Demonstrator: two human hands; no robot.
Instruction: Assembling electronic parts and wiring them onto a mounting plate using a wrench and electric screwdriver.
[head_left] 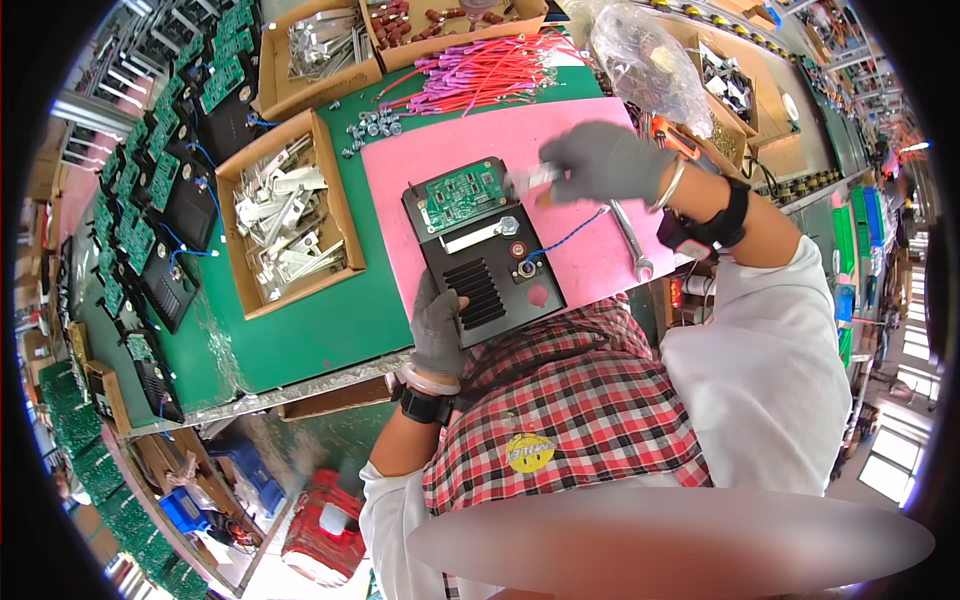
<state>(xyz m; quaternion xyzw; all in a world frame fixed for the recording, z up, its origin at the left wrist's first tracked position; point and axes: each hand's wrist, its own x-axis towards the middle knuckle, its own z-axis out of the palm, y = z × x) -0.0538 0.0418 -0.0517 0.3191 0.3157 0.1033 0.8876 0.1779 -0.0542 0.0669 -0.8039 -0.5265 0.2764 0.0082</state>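
Observation:
A black metal panel (450,250) with vent slots lies on the pink mat (400,160). My left hand (437,328), gloved in grey, grips its near left edge, thumb on top by the slots. Fixed on the panel's far end is a green circuit board (462,196). Below the board sit a silver metal strip (472,238) and a hex bolt (509,226). A twisted blue wire (568,238) runs from a round fitting off to the right. My right hand (605,165), also gloved, is closed beside the board on a pale, motion-blurred piece. A wrench (630,240) lies below it.
Left of the mat stands a cardboard box (222,200) of silver metal strips. Loose bolts (372,130) and red-purple wires (470,78) lie beyond it. Several finished-looking black panels (185,205) line the far left. A clear plastic bag (650,60) is at the back right.

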